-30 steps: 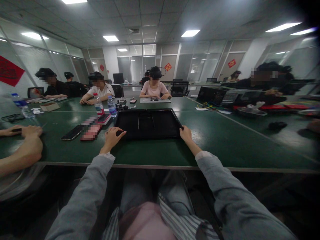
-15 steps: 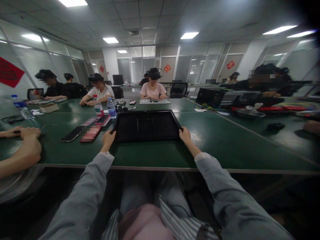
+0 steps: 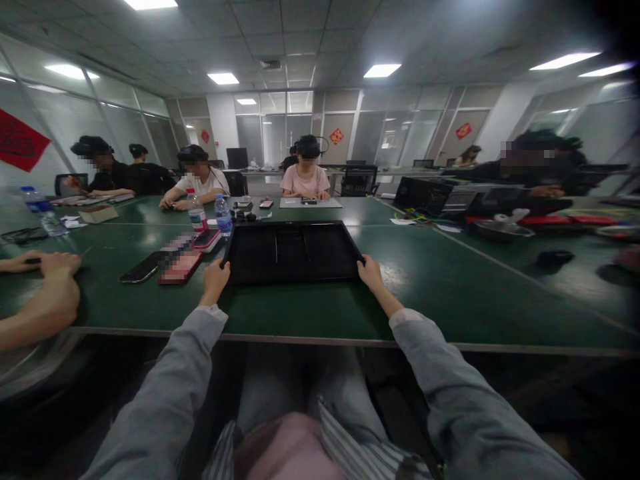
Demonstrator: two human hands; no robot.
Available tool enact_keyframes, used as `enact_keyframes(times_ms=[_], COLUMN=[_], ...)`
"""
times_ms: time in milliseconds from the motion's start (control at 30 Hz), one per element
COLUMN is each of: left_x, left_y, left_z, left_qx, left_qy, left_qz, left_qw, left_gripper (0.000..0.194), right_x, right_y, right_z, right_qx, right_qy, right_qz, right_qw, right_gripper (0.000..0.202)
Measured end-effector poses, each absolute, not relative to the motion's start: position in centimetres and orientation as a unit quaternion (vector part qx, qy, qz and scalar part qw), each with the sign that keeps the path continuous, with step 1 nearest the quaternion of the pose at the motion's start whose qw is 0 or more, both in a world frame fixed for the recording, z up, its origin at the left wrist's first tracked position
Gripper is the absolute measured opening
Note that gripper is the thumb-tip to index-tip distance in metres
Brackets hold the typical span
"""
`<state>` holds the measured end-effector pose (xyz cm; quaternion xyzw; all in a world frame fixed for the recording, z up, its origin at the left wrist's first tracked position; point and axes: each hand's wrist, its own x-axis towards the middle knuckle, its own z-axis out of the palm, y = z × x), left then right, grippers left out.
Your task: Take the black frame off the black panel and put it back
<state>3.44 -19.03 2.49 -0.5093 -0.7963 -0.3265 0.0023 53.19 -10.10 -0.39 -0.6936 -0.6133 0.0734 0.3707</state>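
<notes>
A flat black monitor panel (image 3: pixel 293 252) lies face down on the green table (image 3: pixel 440 287) in front of me. My left hand (image 3: pixel 215 281) grips its near left corner. My right hand (image 3: pixel 371 273) grips its near right corner. Both arms wear grey sleeves. A recessed rectangular mount area shows in the middle of the panel's back.
Left of the panel lie a black phone (image 3: pixel 142 270), a pink case (image 3: pixel 180 267) and two water bottles (image 3: pixel 210 215). Another person's hands (image 3: pixel 47 287) rest at the left table edge. Several people sit across the table. Laptops (image 3: pixel 425 195) and cables stand at the right.
My left hand slid from on top of the panel's left corner to gripping its edge. The panel's near edge looks slightly raised and shifted toward me.
</notes>
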Motion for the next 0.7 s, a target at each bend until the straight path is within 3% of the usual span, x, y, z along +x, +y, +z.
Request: enact_keyframes(times_ms=[233, 433, 700], left_x=[3.2, 3.0, 3.0], left_y=[-19.1, -18.5, -18.9], left_z=[2.1, 2.0, 2.4], left_qx=[-0.523, -0.507, -0.498], left_qy=[-0.782, -0.777, -0.784], left_qz=[-0.34, -0.371, -0.369], left_qw=[-0.004, -0.03, -0.042], left_gripper=[0.045, 0.044, 0.044], right_x=[53.0, 53.5, 53.6], right_y=[-10.2, -9.4, -9.4], right_z=[-0.1, -0.4, -0.2], right_qx=[-0.694, -0.682, -0.677], right_qy=[-0.614, -0.609, -0.603], right_qz=[0.077, 0.105, 0.143], right_qw=[0.369, 0.39, 0.397], right_gripper=[0.045, 0.057, 0.046])
